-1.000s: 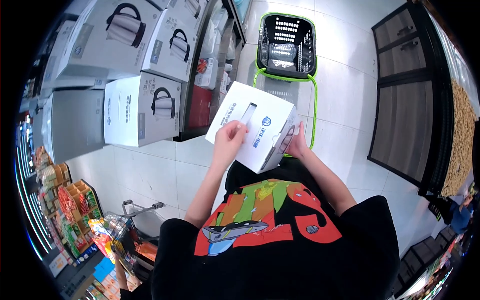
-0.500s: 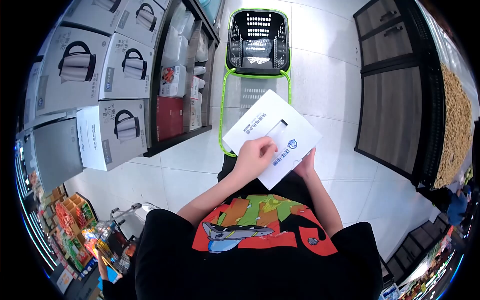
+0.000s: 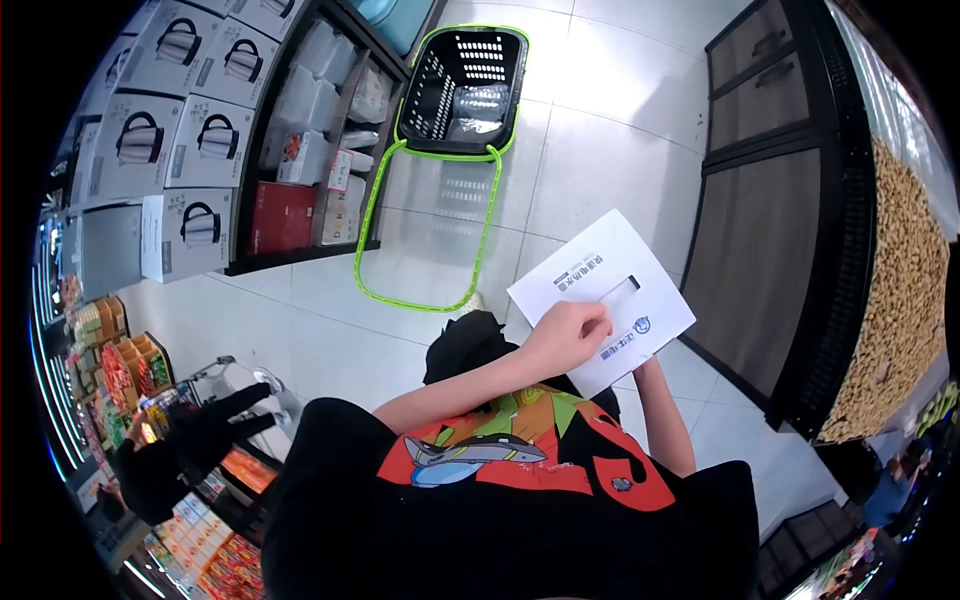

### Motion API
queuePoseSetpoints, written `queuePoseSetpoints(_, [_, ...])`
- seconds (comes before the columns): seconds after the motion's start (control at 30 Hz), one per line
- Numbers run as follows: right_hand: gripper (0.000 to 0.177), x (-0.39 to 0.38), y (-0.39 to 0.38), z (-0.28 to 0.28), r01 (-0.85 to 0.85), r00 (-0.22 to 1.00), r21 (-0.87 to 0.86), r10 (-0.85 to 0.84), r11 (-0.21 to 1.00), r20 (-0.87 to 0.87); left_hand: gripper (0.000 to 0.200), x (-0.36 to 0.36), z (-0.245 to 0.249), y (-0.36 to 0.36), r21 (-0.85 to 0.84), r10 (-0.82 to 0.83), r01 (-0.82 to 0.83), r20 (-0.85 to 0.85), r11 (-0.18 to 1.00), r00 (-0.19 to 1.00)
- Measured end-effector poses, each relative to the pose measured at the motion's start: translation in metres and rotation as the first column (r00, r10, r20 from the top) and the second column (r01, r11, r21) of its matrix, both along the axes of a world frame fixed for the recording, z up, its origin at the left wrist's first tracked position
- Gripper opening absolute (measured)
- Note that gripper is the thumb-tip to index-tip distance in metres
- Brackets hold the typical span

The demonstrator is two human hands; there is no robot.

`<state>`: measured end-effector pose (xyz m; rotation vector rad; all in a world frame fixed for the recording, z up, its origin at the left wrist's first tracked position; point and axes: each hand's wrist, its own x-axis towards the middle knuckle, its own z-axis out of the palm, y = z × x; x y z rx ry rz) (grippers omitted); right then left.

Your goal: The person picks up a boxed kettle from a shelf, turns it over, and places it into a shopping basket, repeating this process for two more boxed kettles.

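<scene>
Left hand (image 3: 570, 335) is clamping white box (image 3: 598, 268), right hand (image 3: 643, 368) propping underneath, its grip hidden; floor basket (image 3: 428, 95) sitting well apart.

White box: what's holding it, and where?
Left hand grips the white box on its top face, fingers by the slot; right forearm runs under its near edge, hand hidden.

Your view brightly, evenly lit from overhead, soft sheen on floor (image 3: 610, 130), strong fisheye bend, black corners, edges soft.
</scene>
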<state>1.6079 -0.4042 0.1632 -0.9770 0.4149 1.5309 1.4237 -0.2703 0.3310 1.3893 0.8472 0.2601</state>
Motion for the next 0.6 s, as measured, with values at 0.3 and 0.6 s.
queuePoseSetpoints(0.3, [0.075,0.055,0.055,0.043,-0.028,0.998,0.171,0.036,0.985,-0.042,0.014,0.051,-0.005,0.038,0.018,0.128,-0.131,0.108,0.991,0.986])
queuePoseSetpoints(0.6, [0.080,0.067,0.176,0.013,-0.302,0.923,0.087,0.314,0.949,-0.224,0.015,0.053,-0.012,0.119,0.088,0.473,-0.475,0.044,0.875,0.880])
